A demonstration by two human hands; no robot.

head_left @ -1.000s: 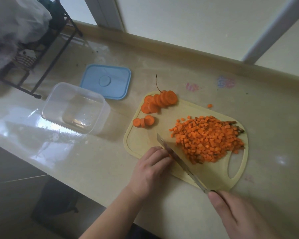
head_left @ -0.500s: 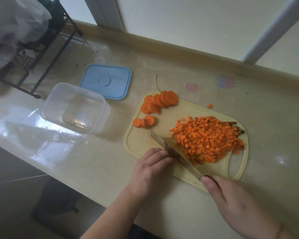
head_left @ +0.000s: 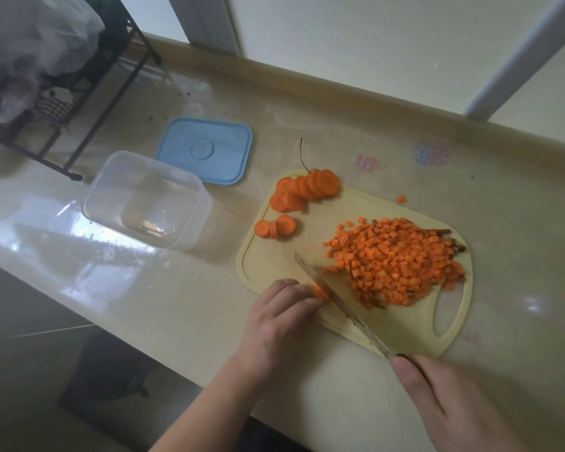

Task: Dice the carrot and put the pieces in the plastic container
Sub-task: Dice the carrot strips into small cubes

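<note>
A pale yellow cutting board [head_left: 268, 262] carries a heap of diced carrot [head_left: 395, 262] on its right half and several round carrot slices [head_left: 304, 190] at its far left corner. My left hand [head_left: 284, 318] holds a small carrot piece [head_left: 320, 291] down at the board's near edge with curled fingers. My right hand [head_left: 454, 396] grips the handle of a knife [head_left: 336, 298], whose blade lies right beside that piece. The clear plastic container [head_left: 144, 200] stands empty to the left of the board.
A blue lid [head_left: 206, 151] lies behind the container. A black wire rack [head_left: 88, 76] with bags stands at the far left. One stray carrot cube [head_left: 401, 199] lies on the counter beyond the board. The counter's front edge runs just below my hands.
The knife slid forward toward the carrot slices, then drew back toward me. A carrot piece now shows at my left fingertips. My left hand has stayed in place.
</note>
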